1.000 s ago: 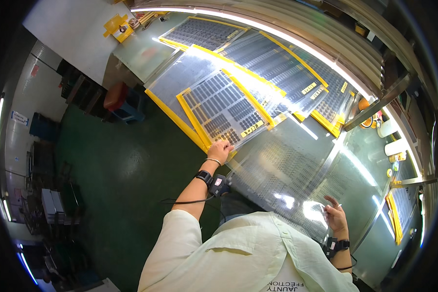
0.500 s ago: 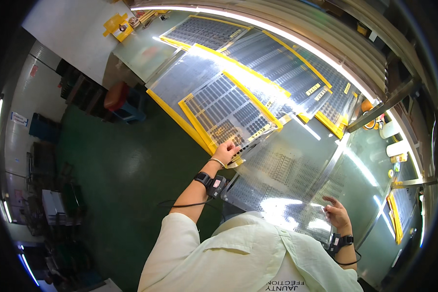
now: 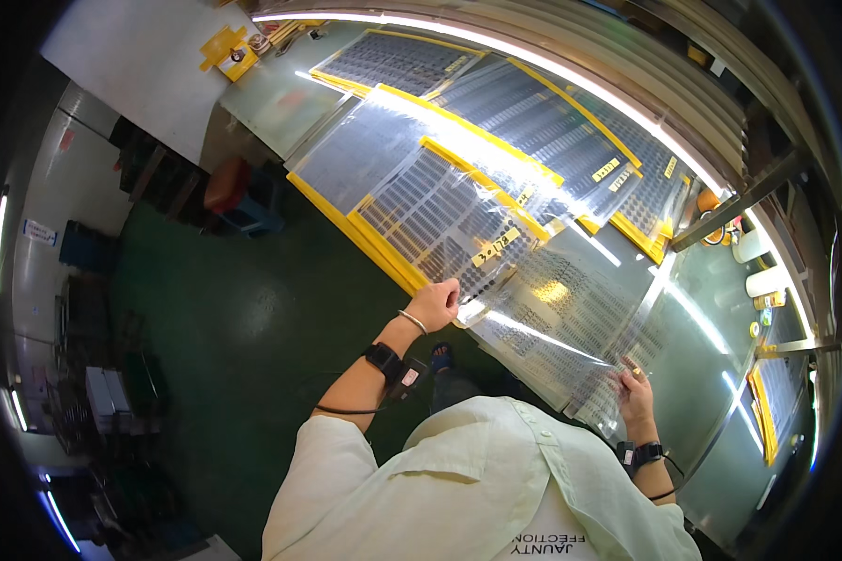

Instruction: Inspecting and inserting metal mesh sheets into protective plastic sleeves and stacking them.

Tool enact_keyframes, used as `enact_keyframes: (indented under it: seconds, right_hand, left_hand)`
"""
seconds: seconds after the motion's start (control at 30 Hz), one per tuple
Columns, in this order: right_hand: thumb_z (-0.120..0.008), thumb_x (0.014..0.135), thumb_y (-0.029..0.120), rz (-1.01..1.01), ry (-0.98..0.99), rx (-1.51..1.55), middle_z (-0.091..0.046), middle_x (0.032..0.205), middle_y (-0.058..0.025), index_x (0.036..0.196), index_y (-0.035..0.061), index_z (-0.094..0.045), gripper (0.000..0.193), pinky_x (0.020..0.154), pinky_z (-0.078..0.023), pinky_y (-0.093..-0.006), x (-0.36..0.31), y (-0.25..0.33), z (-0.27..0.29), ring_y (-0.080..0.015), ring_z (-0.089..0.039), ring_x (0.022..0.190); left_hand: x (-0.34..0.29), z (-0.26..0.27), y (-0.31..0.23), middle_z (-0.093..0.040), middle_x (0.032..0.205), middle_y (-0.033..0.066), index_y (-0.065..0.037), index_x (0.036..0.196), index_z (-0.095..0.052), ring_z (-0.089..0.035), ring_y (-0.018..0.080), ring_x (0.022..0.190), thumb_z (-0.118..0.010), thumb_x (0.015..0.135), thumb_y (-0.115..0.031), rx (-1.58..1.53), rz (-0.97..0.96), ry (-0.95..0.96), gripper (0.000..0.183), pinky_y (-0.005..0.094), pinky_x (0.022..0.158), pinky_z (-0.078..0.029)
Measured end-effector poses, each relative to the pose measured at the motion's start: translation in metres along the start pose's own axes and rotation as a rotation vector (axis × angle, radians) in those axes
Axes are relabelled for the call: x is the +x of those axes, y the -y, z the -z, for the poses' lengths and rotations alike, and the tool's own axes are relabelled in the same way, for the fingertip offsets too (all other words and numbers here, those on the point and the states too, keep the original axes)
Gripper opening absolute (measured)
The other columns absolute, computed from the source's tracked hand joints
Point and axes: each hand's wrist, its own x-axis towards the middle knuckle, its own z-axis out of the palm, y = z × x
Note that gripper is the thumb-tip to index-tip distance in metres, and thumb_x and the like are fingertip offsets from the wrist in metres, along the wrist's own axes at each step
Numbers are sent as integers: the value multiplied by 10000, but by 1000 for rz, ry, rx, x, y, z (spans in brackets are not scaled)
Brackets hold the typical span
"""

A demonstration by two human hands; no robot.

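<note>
My left hand (image 3: 435, 306) is closed at the near corner of a yellow-edged clear plastic sleeve (image 3: 428, 208), pinching it. Rows of dark patterns show through the sleeve, and a yellow label (image 3: 496, 245) is stuck near its right end. A clear patterned film (image 3: 571, 374) reaches from beside that corner to my right hand (image 3: 635, 396). The fingers of my right hand are bent around the film's near right edge. Glare hides part of the film, and I cannot tell where it ends under the sleeve. A larger yellow-edged sheet (image 3: 332, 178) lies beneath the sleeve.
Further yellow-edged patterned sheets (image 3: 393, 61) overlap at the back of the glass-topped table (image 3: 702, 411). A bright light tube (image 3: 496, 33) runs along the back. White rolls (image 3: 765, 281) stand at the right. A red-topped stool (image 3: 229, 182) is on the floor, left.
The film's near edge has drawn away from my body, uncovering floor and a foot. My left hand has closed more and moved slightly down; the sleeve's near end has bent up.
</note>
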Motion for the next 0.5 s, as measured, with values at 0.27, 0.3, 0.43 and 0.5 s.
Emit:
enact_keyframes:
  seconds: [0.27, 0.3, 0.43, 0.5]
  right_hand:
    - [-475, 890, 112, -105, 166, -154, -588, 870, -125, 1252, 36, -368, 385, 629, -514, -339, 14, -12, -50, -223, -609, 809]
    - [-475, 890, 112, -102, 162, -153, -588, 870, -125, 1252, 36, -368, 385, 629, -514, -339, 24, -18, -62, -223, -609, 809]
    - [-436, 912, 337, -115, 278, -363, -595, 880, -169, 1137, 16, -428, 393, 633, -521, -333, 66, -48, -122, -242, -628, 754]
    - [-398, 893, 467, -319, 305, -605, -594, 873, -183, 1056, 4, -447, 494, 625, -535, -346, 76, -52, -170, -264, -631, 754]
  left_hand:
    - [6, -30, -26, -508, 658, 165, -42, 726, -454, -514, 369, 656, -514, 675, -11, 4, -344, 9, 84, 414, 574, -410]
    - [7, -35, -27, -508, 658, 165, -42, 726, -454, -514, 369, 656, -514, 675, -11, 3, -349, 11, 84, 414, 574, -410]
    - [5, -39, -35, -506, 699, 172, -36, 750, -451, -516, 363, 719, -505, 688, -12, -18, -408, 155, 85, 418, 607, -409]
    - [7, -41, -34, -505, 693, 170, -33, 750, -450, -514, 366, 710, -506, 693, -17, -59, -443, 140, 82, 419, 606, -409]
